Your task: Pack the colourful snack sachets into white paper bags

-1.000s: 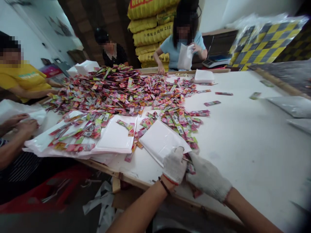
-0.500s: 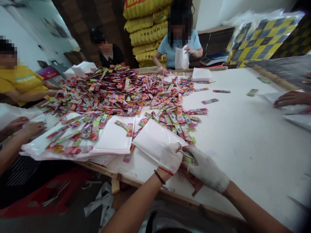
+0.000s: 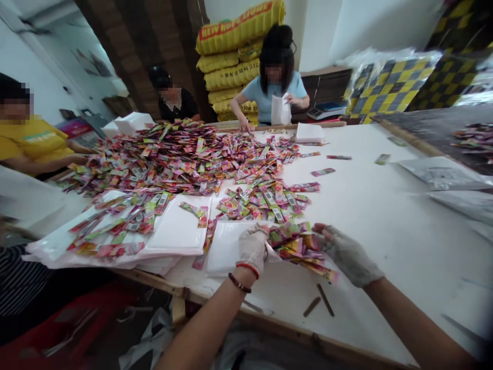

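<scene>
My left hand (image 3: 252, 249), in a pale glove with bare fingertips, is closed on the open end of a white plastic bag (image 3: 227, 246) lying on the table. A loose bunch of small pink, green and orange sachets (image 3: 298, 246) lies by that end, against my left fingers. Just right of the bunch is my right hand (image 3: 352, 254), also gloved, its fingers half bent and apart, nothing seen in them. Two thin brown strips (image 3: 325, 299) lie below the bunch. More sachets (image 3: 265, 200) are spread just beyond the bag.
A big heap of sachets (image 3: 173, 154) covers the table's far left. White bags topped with sachets (image 3: 177, 226) lie left of mine. Several people sit around the table; one in light blue (image 3: 283, 82) holds a white bag. Flat bags (image 3: 442, 172) lie at right.
My right hand has moved right, off the sachets, which now show as a spread bunch. The bag lies flatter, and brown strips show. The co-worker's hand at right has left the view.
</scene>
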`<state>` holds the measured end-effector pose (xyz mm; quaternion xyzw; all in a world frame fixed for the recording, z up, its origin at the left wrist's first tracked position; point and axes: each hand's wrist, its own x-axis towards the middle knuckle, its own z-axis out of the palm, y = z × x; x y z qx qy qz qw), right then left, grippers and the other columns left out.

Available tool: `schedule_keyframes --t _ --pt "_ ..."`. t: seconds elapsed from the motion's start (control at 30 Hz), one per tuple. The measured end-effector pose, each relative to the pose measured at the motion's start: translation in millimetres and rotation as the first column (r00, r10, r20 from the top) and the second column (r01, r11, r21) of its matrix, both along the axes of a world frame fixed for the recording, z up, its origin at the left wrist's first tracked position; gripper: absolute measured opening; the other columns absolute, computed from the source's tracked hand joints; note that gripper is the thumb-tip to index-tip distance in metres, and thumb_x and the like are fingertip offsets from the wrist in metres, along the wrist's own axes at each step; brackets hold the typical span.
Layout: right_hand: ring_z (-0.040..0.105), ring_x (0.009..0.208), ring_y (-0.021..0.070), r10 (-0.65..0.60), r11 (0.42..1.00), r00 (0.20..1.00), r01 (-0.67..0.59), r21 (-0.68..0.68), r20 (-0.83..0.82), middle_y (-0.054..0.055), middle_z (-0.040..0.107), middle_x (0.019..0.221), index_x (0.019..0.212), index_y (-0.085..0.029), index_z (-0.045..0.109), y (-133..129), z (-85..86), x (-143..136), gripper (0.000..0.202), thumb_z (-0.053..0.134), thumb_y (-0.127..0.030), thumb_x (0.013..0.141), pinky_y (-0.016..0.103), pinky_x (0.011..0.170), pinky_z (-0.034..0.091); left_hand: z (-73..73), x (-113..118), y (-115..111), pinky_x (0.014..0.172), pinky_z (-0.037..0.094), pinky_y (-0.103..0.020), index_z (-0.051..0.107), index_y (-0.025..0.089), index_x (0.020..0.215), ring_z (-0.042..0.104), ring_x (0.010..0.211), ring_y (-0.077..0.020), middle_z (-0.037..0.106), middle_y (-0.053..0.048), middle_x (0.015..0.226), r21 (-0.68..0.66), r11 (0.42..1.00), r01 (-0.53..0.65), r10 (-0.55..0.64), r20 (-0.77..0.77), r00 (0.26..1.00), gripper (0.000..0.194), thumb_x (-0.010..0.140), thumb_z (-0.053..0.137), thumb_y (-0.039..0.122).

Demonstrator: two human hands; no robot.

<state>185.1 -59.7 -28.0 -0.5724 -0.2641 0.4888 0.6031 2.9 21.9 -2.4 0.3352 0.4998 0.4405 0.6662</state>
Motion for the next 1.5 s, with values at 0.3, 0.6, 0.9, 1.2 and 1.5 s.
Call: schedule_keyframes --t 0.3,0.6,0.9,1.2,1.5 --pt "0.051 0.046 0.0135 0.262 0.965 0.951 -0.262 -0.02 0.162 0.003 0.062 0.057 0.062 -0.018 0.061 11 48.9 -31 0.019 0.072 -0.029 0.052 0.026 0.043 0.044 30.1 3 -1 0.041 0.029 -0.018 0.055 0.016 0.061 0.037 0.04 -0.0057 0.044 0.006 0.045 0.165 0.968 0.187 -0.173 -0.098 0.98 0.015 0.064 0.061 0.029" --pt "0.045 0.048 0.0082 0.315 0.914 0.882 -0.381 0.137 0.349 -0.003 0.057 0.062 0.081 -0.02 0.053 47 176.8 -15 0.037 0.072 -0.021 0.05 0.019 0.04 0.035 136.7 -27 35 0.032 0.022 -0.018 0.048 0.018 0.056 0.032 0.03 -0.006 0.037 0.008 0.037 0.324 0.85 0.416 -0.312 -0.325 0.892 0.011 0.064 0.054 0.021" --pt "0.046 0.046 0.0071 0.203 0.953 0.923 -0.264 0.152 0.328 -0.004 0.053 0.063 0.106 -0.021 0.049 47 211.1 -26 0.049 0.072 -0.022 0.063 0.018 0.04 0.037 148.0 -40 49 0.034 0.02 -0.017 0.052 0.015 0.054 0.03 0.031 -0.0038 0.036 0.008 0.037 0.461 0.797 0.391 -0.109 -0.527 0.843 0.023 0.065 0.06 0.033" --pt "0.048 0.044 0.0089 0.363 0.924 0.863 -0.381 -0.018 0.351 -0.004 0.053 0.062 0.096 -0.021 0.048 5 182.7 -34 0.036 0.065 -0.026 0.065 0.02 0.038 0.037 180.7 -52 12 0.046 0.029 -0.018 0.05 0.015 0.055 0.042 0.048 -0.007 0.046 0.004 0.049 0.583 0.524 0.621 -0.057 -0.704 0.708 0.02 0.073 0.049 0.023" --pt "0.057 0.063 0.0105 0.65 0.75 0.412 -0.481 -0.454 0.638 0.0 0.062 0.074 0.084 -0.018 0.06 -45 31.5 -55 0.017 0.044 -0.014 0.083 0.023 0.057 0.047 28.0 -23 -51 0.058 0.035 -0.027 0.061 0.019 0.074 0.054 0.065 -0.0168 0.062 -0.004 0.071 0.174 0.395 0.902 -0.028 -0.979 0.201 0.017 0.076 0.044 0.02"
